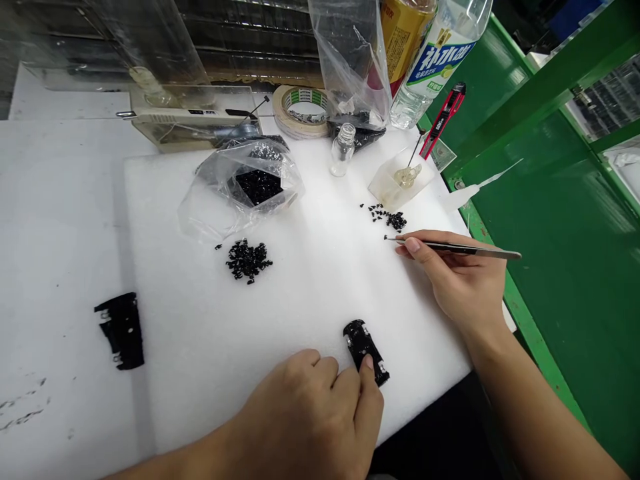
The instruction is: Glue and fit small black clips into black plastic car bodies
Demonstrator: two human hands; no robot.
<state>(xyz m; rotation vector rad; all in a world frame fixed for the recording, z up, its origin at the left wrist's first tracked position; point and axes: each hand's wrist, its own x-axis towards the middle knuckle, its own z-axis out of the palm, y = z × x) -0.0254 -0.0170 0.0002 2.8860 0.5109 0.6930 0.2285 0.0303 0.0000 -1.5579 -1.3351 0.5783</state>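
I log: left hand point(320, 407), fingers curled, thumb and forefinger pinching a black part point(365, 350) flat on the white foam pad point(310, 287), near its front edge. Right hand point(463, 277), closed on tweezers point(450, 248), tip just below a small scatter of black bits point(390, 217). Larger pile point(247, 260) mid-pad. Open bag point(245, 187) behind it. Second black part point(123, 330) far left.

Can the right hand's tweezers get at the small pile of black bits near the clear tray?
Probably yes: the tweezers in the right hand point at the small pile, nothing lying between.
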